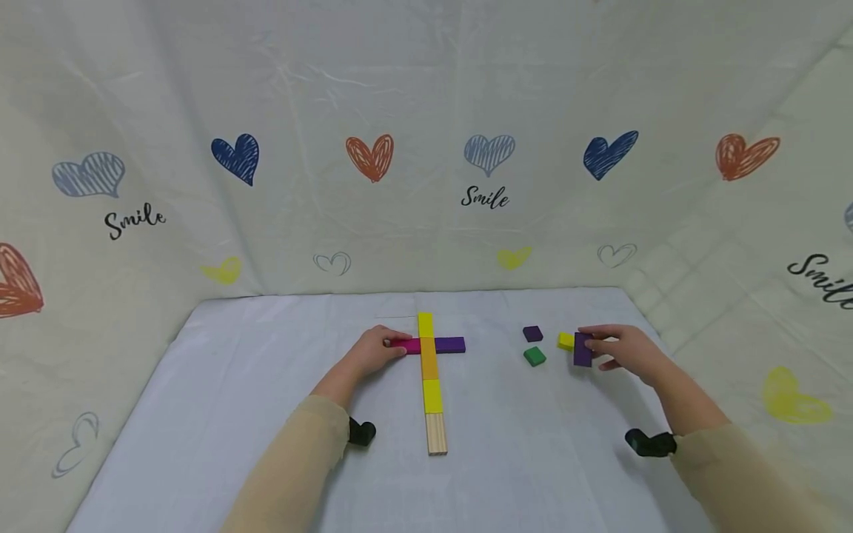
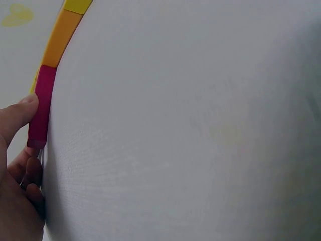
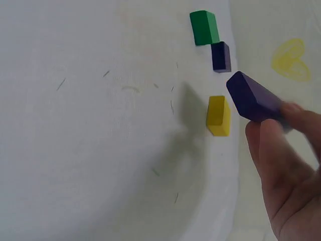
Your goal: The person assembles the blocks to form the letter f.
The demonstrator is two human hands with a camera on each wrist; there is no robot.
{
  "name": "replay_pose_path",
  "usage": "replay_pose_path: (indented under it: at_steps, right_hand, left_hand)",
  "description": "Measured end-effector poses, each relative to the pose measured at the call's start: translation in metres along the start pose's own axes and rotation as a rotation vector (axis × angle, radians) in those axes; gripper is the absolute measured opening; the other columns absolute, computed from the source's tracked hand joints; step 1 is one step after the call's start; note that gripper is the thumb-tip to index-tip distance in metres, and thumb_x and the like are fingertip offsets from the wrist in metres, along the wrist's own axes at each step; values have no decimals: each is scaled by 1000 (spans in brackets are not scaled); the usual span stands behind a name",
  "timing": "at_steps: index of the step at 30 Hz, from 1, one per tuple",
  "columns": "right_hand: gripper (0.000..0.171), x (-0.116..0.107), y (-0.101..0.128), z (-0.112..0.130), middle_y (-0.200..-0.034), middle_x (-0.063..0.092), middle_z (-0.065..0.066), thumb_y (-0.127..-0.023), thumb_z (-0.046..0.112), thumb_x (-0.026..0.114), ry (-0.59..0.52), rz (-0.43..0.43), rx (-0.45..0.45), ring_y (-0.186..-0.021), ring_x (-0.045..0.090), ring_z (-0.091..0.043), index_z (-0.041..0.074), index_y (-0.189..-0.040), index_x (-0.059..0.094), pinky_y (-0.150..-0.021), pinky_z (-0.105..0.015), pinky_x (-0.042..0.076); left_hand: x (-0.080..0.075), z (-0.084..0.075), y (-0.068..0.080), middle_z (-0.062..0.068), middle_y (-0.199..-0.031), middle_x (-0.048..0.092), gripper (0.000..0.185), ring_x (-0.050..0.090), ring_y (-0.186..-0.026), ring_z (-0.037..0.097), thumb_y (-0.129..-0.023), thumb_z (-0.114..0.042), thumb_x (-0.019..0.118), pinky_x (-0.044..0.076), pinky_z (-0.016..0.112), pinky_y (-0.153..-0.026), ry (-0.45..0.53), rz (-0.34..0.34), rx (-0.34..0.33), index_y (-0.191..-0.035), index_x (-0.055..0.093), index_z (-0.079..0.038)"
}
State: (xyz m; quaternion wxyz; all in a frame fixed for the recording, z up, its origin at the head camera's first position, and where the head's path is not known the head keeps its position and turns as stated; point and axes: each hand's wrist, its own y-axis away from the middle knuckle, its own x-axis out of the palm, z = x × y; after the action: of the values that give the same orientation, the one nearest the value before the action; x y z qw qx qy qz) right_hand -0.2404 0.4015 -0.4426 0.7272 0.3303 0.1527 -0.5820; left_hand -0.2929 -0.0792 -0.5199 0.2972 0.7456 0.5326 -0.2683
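The right hand (image 1: 629, 354) pinches a dark purple block (image 1: 583, 349) between thumb and fingers, holding it tilted just above the white cloth (image 1: 266, 385) at the right side of the table. In the right wrist view the same purple block (image 3: 252, 98) sticks out from the fingertips (image 3: 271, 135), clear of the surface and casting a shadow to its left. Just beside it, on the cloth, lies a small yellow block (image 1: 566, 340), which that view shows flat and apart from the held piece (image 3: 218, 115). A little further left sit a green block (image 1: 534, 357) and a smaller purple block (image 1: 532, 334), near each other but not touching.

The left hand (image 1: 373, 354) rests at the left end of a cross of blocks in the middle of the table, its thumb and fingers pinching a magenta block (image 1: 408, 345). The left wrist view shows the thumb (image 2: 17, 113) pressed against the side of that magenta block (image 2: 41, 105). The magenta piece meets a long upright row (image 1: 430, 381) of yellow, orange, yellow and bare wood pieces, with a purple bar (image 1: 449, 344) on the other side.

A cream backdrop (image 1: 426, 111) printed with hearts and the word "Smile" rises behind the table. Both arms wear beige sleeves (image 1: 300, 466).
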Motion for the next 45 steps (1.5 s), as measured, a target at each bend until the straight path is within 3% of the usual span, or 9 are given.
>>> replay_pose_path:
  at_steps: [7, 14, 19, 28, 45]
  right_hand:
    - [49, 18, -21, 21, -140, 46, -31, -101, 23, 59, -64, -2, -56, -112, 59, -36, 3, -145, 49, -78, -35, 58]
    - [48, 43, -48, 47, -144, 43, -28, -101, 20, 58, -131, 12, -54, -118, 55, -37, 7, -147, 47, -80, -35, 57]
    - [46, 65, -69, 71, -140, 48, -26, -101, 19, 58, -176, 7, -70, -112, 59, -37, 11, -146, 50, -82, -38, 57]
    - [46, 107, -109, 106, -140, 50, -20, -101, 13, 58, -301, -6, -140, -115, 61, -34, 9, -146, 50, -77, -35, 58]
    - [43, 162, -159, 146, -129, 55, -18, -100, 12, 59, -399, -79, -107, -108, 64, -32, 15, -143, 55, -81, -35, 57]
  left_hand:
    - [-1, 1, 0, 4, -120, 59, 30, 50, -103, 24, -94, -31, 70, 45, 41, -95, 14, 2, 0, -124, 71, -32]
    - [1, 3, -3, 3, -120, 59, 30, 50, -102, 23, -94, -32, 69, 46, 39, -92, 14, 5, -3, -124, 71, -32]
    - [1, 4, -4, 2, -120, 58, 30, 50, -101, 22, -94, -32, 70, 46, 38, -91, 14, 1, -17, -123, 71, -33]
    - [-2, 0, 2, 4, -119, 58, 30, 50, -101, 23, -94, -31, 69, 47, 39, -90, 20, 7, -2, -124, 71, -32]
    - [-5, 1, 1, 4, -119, 59, 31, 51, -102, 24, -94, -31, 69, 47, 39, -91, 37, 19, 6, -125, 70, -31]
